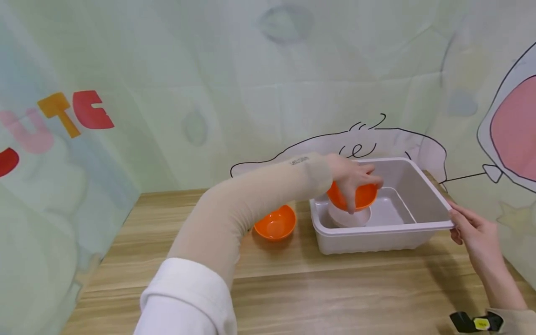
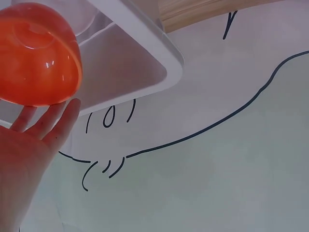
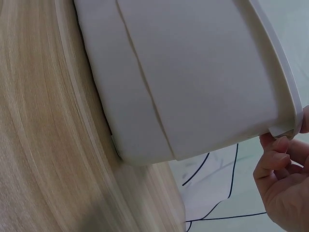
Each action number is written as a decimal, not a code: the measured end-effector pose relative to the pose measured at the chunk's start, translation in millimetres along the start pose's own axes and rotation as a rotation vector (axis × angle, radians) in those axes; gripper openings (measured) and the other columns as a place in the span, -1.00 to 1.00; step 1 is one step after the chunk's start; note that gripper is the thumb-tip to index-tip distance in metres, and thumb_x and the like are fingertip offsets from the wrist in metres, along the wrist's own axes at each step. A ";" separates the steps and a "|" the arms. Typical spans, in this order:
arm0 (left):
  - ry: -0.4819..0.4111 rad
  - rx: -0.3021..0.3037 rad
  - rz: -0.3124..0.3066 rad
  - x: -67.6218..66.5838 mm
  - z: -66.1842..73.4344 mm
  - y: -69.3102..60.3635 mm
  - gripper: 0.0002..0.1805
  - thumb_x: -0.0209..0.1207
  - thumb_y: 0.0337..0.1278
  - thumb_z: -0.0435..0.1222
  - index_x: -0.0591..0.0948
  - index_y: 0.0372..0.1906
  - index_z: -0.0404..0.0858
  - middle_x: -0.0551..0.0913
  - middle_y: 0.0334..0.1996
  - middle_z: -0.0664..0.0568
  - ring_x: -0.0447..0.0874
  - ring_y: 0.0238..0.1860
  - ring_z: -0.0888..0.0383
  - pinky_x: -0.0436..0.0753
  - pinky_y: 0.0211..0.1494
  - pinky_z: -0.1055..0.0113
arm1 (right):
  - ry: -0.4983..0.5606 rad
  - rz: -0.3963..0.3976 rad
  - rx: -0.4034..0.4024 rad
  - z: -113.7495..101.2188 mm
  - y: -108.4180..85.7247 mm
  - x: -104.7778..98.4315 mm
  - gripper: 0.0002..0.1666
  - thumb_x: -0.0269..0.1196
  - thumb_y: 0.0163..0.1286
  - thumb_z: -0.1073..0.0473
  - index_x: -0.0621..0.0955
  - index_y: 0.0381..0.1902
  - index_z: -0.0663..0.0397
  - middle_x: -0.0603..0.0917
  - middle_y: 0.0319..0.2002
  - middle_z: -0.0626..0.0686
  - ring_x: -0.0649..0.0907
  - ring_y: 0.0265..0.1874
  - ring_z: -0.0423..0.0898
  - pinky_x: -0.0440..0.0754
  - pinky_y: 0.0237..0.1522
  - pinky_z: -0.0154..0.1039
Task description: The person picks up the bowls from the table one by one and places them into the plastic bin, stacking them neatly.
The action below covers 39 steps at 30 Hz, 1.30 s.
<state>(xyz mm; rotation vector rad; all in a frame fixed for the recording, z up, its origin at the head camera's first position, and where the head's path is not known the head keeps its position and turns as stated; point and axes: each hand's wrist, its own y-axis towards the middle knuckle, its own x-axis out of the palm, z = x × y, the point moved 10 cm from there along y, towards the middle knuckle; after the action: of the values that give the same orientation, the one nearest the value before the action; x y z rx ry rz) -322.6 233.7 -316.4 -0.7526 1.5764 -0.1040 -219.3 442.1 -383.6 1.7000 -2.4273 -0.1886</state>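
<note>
Head view: the left hand (image 1: 352,178) holds an orange bowl (image 1: 366,197) over the left end of the grey tub (image 1: 377,241), above a pale bowl (image 1: 357,219) inside the tub; whether the two bowls touch I cannot tell. In the left wrist view its fingers lie nearly straight against the rim, the thumb out of sight. The right hand (image 1: 479,232) is clamped on the tub's lip at the near right corner, well apart from the left. A second orange bowl (image 1: 275,225) stands on the wooden table (image 1: 293,288), just left of the tub.

The held bowl looks like glossy plastic: probably light, fairly stiff, hard to break, a little slippery on its smooth wall. Its rim should give the surest hold, thumb and fingers on opposite sides. The tub seems light and slightly flexible, likely to slide if nudged, so its overhanging lip is the place to steady it
</note>
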 end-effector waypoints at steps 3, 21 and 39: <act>0.019 -0.018 0.003 -0.3 -1.2 3.4 -0.17 0.17 -0.06 0.21 0.05 0.34 0.31 0.11 0.32 0.19 0.46 0.03 0.20 0.51 0.00 0.34 | 0.028 0.001 -0.008 -0.6 -0.1 -0.7 -0.64 0.11 0.40 0.34 0.74 -0.15 -0.21 0.62 -0.65 -0.17 0.44 -0.71 -0.26 0.15 -0.71 -0.25; 0.006 -0.062 -0.063 11.2 2.1 21.7 -0.20 0.15 0.00 0.23 0.07 0.35 0.32 0.05 0.41 0.19 0.41 0.07 0.22 0.44 0.04 0.42 | -0.015 0.024 0.049 3.6 2.3 -6.6 -0.73 0.18 0.39 0.23 0.73 -0.10 -0.20 0.64 -0.56 -0.20 0.47 -0.68 -0.26 0.26 -0.72 -0.31; 0.011 -0.141 -0.134 33.6 -2.7 38.9 -0.11 0.14 -0.02 0.26 -0.03 0.42 0.40 -0.08 0.51 0.21 0.30 0.26 0.18 0.43 0.08 0.42 | -0.011 0.029 0.005 2.3 1.3 -3.7 -0.71 0.15 0.40 0.27 0.73 -0.11 -0.19 0.62 -0.59 -0.19 0.45 -0.68 -0.27 0.23 -0.72 -0.30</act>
<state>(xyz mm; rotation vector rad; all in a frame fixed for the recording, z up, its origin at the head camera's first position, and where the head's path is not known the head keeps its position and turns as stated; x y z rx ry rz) -339.2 245.7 -363.6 -0.9696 1.5544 -0.0951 -219.7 446.0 -385.8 1.6689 -2.4604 -0.1886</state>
